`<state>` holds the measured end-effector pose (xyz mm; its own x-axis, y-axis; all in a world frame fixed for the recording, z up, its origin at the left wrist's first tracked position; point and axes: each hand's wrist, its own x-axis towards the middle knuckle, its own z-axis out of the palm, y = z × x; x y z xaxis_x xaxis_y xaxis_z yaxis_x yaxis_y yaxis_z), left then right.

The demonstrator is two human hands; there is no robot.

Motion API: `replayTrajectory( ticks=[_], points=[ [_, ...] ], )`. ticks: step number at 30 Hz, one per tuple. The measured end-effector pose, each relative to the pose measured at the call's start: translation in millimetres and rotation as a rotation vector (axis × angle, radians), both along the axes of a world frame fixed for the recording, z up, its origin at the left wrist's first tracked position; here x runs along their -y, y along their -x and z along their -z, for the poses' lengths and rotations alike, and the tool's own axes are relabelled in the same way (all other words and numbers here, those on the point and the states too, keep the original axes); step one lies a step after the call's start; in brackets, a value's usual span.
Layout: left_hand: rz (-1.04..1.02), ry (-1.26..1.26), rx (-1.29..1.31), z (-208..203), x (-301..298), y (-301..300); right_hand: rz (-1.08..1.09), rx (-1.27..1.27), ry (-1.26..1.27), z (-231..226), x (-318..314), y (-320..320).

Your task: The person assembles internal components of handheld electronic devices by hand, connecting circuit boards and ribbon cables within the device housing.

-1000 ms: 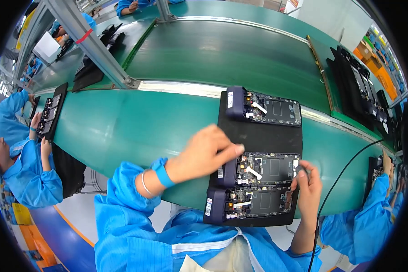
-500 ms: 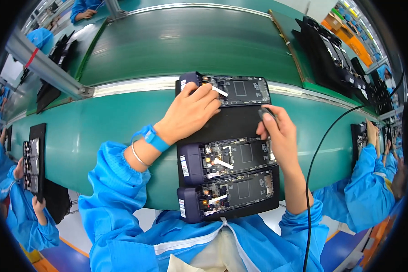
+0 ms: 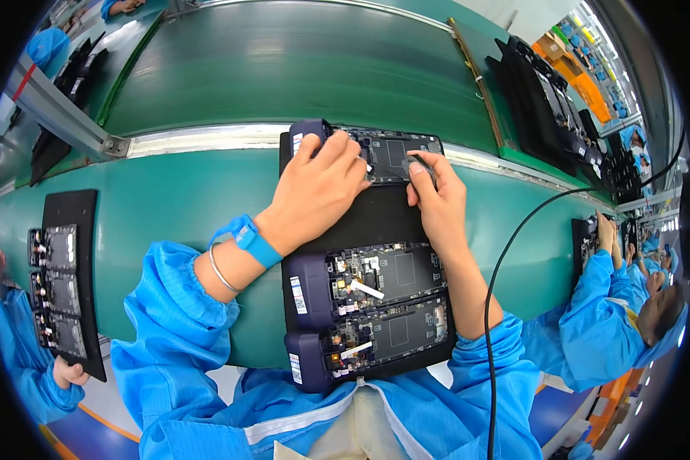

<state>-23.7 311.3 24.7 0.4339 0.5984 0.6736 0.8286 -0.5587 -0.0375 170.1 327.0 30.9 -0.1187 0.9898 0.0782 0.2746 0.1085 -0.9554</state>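
Observation:
Three dark electronic devices lie in a column on a black tray (image 3: 383,218), their circuit boards exposed and purple-black housings on their left ends. My left hand (image 3: 314,192) rests on the farthest device (image 3: 395,149), fingers bent and pressed together near its housing. What the fingertips pinch there is hidden. In my right hand (image 3: 441,203) a small dark tool (image 3: 422,162) sits between thumb and fingers, over the right part of the same board; its kind is unclear. The middle device (image 3: 399,272) and the nearest device (image 3: 399,330) each carry a white strip.
A green bench (image 3: 161,199) runs in front of me, with a dark green belt (image 3: 284,77) beyond a metal rail. A black cable (image 3: 506,253) hangs at my right. Co-workers sit on both sides; a loaded tray (image 3: 88,268) stands at left, more devices (image 3: 544,100) far right.
My right hand has brought the dark tool from the tray's right side in over the farthest board, closer to my left hand. The left hand stays on that device. The view has shifted slightly.

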Motion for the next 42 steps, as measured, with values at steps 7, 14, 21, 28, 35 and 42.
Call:
replayTrajectory(
  ticks=[7,14,21,28,35,42],
  points=[
    [0.081,0.037,-0.016,6,3,1,0.02,0.029,-0.008,-1,11,-4],
    [0.127,0.044,-0.085,13,3,3,-0.035,0.311,-0.012,-2,13,-4],
    [0.105,0.039,-0.092,8,3,3,-0.065,0.389,-0.044,1,10,-1],
    [0.13,0.043,-0.056,10,3,3,-0.072,0.436,-0.048,-1,11,-1],
    [0.127,0.034,-0.05,10,3,4,-0.092,0.534,-0.113,-5,8,2],
    [0.134,0.081,-0.088,5,5,7,-0.127,0.613,-0.167,-5,5,-1]
  ],
)
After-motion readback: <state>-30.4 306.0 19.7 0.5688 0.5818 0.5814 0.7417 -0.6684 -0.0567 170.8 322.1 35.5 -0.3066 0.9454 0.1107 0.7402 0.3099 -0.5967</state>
